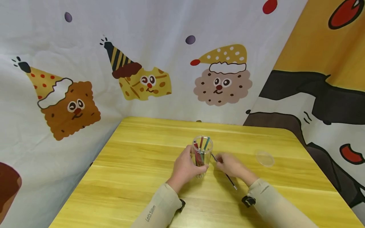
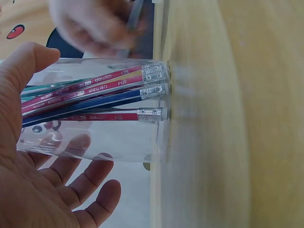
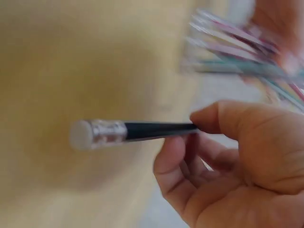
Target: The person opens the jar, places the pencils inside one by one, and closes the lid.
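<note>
A tall clear plastic cup (image 1: 208,157) stands upright on the table, holding several pencils (image 2: 109,92) in red, blue and teal. In the left wrist view their white eraser ends are at the cup's bottom. My left hand (image 1: 184,166) grips the cup's side, with the thumb on one side and the fingers on the other. To the right of the cup, my right hand (image 1: 231,165) pinches a dark pencil (image 3: 156,130) between thumb and fingers. That pencil slants, its white eraser end down towards me and its other end near the cup.
A round clear lid (image 1: 265,158) lies flat on the yellow wood-grain table (image 1: 137,177), right of my right hand. Behind and beside the table hangs a white curtain (image 1: 159,22) with cartoon prints.
</note>
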Demonstrator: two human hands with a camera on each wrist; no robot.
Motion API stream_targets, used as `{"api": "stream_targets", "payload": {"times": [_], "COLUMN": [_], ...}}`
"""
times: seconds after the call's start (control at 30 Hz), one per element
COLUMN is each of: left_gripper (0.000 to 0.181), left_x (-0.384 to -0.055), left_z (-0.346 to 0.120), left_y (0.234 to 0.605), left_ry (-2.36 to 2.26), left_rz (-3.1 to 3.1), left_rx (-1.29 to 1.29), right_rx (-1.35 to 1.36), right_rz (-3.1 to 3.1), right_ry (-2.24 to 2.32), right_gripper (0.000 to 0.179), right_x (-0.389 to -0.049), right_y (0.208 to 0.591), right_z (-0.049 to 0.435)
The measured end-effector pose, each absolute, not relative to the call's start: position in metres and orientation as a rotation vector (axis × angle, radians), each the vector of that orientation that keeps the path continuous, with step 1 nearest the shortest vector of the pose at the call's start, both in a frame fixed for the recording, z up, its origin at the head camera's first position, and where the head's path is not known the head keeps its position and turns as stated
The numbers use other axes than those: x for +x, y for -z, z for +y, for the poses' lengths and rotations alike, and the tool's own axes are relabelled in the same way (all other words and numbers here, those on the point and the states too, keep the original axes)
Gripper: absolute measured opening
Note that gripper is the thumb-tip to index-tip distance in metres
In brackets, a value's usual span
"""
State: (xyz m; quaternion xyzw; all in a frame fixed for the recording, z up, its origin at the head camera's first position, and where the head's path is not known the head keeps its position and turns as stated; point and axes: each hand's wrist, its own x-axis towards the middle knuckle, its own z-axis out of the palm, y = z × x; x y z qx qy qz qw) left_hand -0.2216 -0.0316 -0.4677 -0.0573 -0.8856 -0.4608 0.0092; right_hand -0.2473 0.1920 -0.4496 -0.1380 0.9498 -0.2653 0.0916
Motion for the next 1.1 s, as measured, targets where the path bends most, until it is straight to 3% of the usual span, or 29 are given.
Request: {"api": "stream_targets", "payload": {"times": [0.1,0.3,0.4,0.6,0.77,0.97,1.1], "left_gripper": [0.068,0.063,0.062,0.061,0.063,0.059,0.057], "left_x": [-0.221,-0.221,-0.222,-0.221,-0.220,-0.221,-0.221], "left_z": [-0.031,-0.033,-0.033,-0.030,-0.027,-0.027,-0.029], "left_y": [0.468,0.466,0.467,0.471,0.471,0.470,0.472], "left_ry": [1.462,1.466,1.468,1.456,1.462,1.445,1.467], "left_rz": [-2.766,-2.766,-2.760,-2.758,-2.770,-2.755,-2.745], "left_rx": [-0.178,-0.179,-0.184,-0.194,-0.194,-0.223,-0.224], "right_rx": [-0.424,-0.709,-0.947,-1.262,-1.400,-1.334,-1.264], "right_rz": [2.959,3.219,3.150,3.165,3.334,3.387,3.313], "right_ry": [0.998,1.698,1.907,1.734,1.327,1.096,1.014], "right_gripper": [0.031,0.085,0.092,0.076,0.039,0.006,0.011], "right_x": [-0.249,-0.231,-0.224,-0.234,-0.237,-0.233,-0.228], "right_y": [0.414,0.316,0.298,0.337,0.376,0.392,0.391], "right_z": [0.203,0.195,0.182,0.161,0.157,0.157,0.158]}}
